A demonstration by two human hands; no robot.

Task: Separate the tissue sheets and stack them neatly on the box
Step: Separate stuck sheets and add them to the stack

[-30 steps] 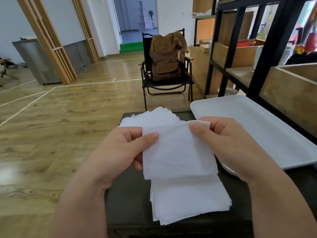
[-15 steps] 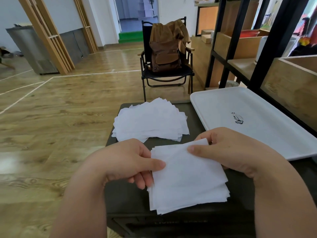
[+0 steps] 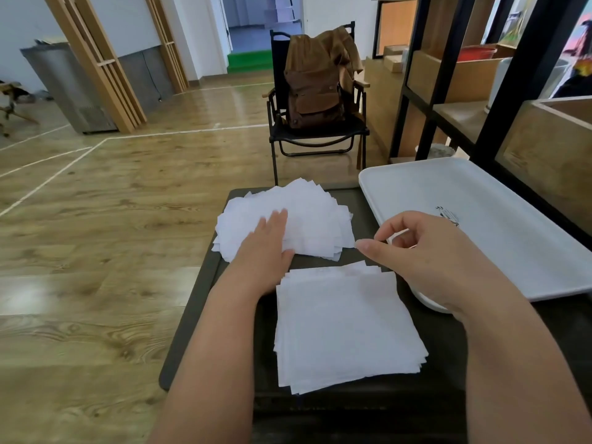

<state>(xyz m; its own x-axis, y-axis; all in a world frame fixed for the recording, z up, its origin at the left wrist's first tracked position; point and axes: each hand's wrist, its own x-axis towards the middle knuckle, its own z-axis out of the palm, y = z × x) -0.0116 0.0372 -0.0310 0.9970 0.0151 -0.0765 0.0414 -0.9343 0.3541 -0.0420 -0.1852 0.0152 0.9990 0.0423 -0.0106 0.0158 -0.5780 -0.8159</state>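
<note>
Two white tissue piles lie on the dark box top point(image 3: 205, 293). The far pile point(image 3: 314, 219) is fanned out and loose. The near pile point(image 3: 346, 328) is squarer, with slightly offset edges. My left hand point(image 3: 266, 241) lies flat with straight fingers on the left part of the far pile. My right hand point(image 3: 426, 251) hovers above the gap between the piles, its fingers loosely curled and its thumb pointing left at the far pile's right corner; nothing shows between its fingers.
A white tray point(image 3: 512, 225) with a small dark print sits on the right, its near corner under my right wrist. Beyond the box stands a black folding chair point(image 3: 317, 136) with a brown backpack. A black-framed wooden shelf point(image 3: 499, 91) rises at the right.
Both hands left the near pile. The left hand moved forward and now presses on the far pile; the right hand rose and let go of the sheet it pinched.
</note>
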